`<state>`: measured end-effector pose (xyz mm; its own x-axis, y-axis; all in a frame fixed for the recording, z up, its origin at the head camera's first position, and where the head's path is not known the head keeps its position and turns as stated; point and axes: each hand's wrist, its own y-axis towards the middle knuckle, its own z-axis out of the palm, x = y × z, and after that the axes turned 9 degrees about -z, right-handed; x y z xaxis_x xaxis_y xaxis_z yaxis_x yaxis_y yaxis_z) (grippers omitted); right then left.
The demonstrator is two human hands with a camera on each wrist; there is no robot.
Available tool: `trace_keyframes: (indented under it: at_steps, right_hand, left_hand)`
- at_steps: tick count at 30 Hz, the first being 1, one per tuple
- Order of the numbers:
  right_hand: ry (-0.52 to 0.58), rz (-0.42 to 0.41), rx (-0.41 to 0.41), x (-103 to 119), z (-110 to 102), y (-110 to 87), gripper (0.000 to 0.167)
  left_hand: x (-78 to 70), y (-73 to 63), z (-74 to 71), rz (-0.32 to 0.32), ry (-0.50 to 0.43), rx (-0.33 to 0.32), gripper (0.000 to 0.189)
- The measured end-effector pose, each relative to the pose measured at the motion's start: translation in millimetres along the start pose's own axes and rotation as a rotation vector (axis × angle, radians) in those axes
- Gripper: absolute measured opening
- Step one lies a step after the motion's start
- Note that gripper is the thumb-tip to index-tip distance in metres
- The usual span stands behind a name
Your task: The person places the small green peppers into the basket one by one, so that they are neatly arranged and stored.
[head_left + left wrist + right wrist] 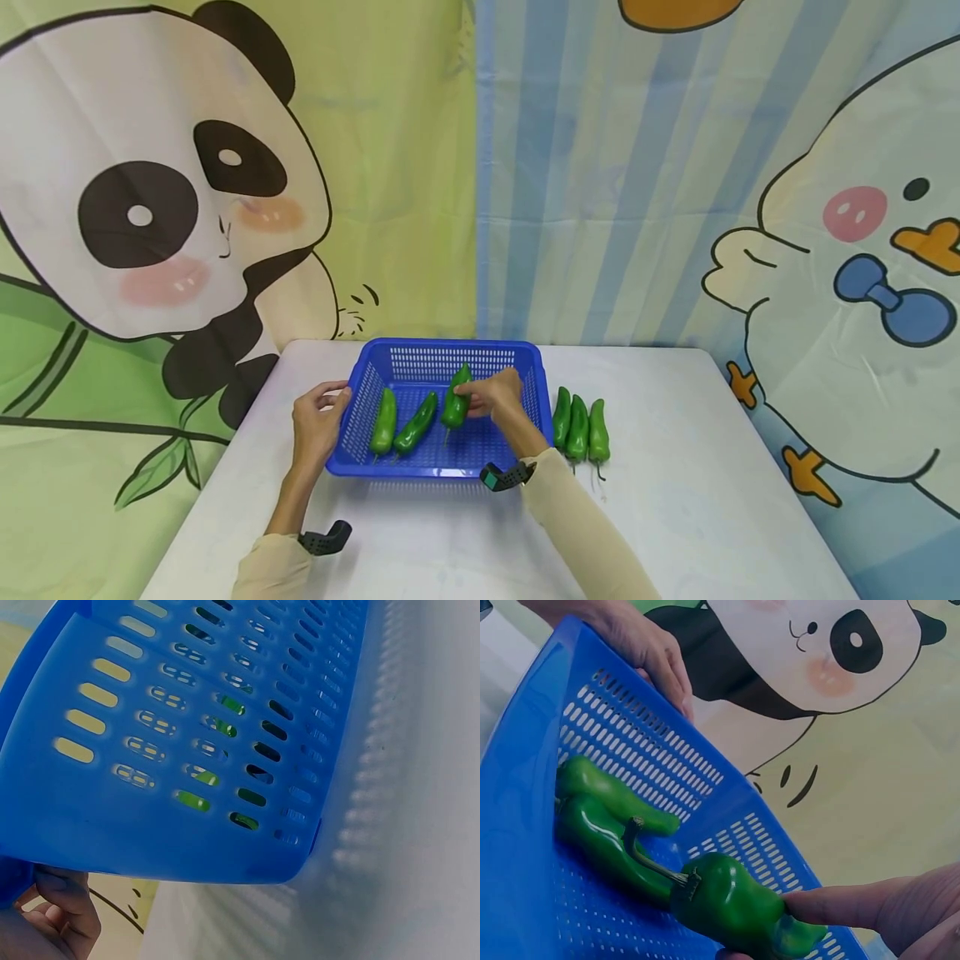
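Observation:
Inside the blue plastic basket, two green peppers lie side by side: a lighter one by the left wall and a darker one beside it. My right hand pinches a third green pepper between thumb and fingers, within the basket's walls, its stem toward me. In the right wrist view this held pepper overlaps the darker one. My left hand grips the basket's left rim, fingers curled at the edge; the left wrist view shows the hand under the rim.
Right of the basket, three more green peppers lie in a row on the white table, the nearest close to the basket wall. A printed curtain with a panda and a white bird hangs behind the table.

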<state>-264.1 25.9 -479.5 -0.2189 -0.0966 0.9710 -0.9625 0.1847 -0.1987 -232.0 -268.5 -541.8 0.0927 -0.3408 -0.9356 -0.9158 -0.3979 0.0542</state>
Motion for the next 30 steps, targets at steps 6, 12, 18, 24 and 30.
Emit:
trace_keyframes:
  at_steps: [6,12,18,24,30]
  right_hand:
    - [0.077,0.063,0.054,0.8,-1.7,9.4,0.068]
    - [0.106,0.118,0.108,-6.1,-0.1,13.7,0.079]
    - [0.088,0.145,0.148,-14.8,7.2,14.5,0.065]
    - [0.048,0.145,0.181,-19.6,15.0,15.0,0.056]
    - [0.012,0.171,0.184,-18.9,22.2,12.9,0.058]
  left_hand:
    - [0.9,-0.1,0.7,-0.008,0.012,-0.001,0.03]
    - [1.1,-1.3,-0.6,-0.019,0.022,-0.001,0.03]
    - [-0.1,-1.0,-1.9,-0.014,0.019,-0.002,0.029]
    - [-0.4,-0.8,-1.6,-0.013,0.009,0.002,0.029]
    - [-1.1,-1.4,-1.0,-0.003,-0.018,0.009,0.029]
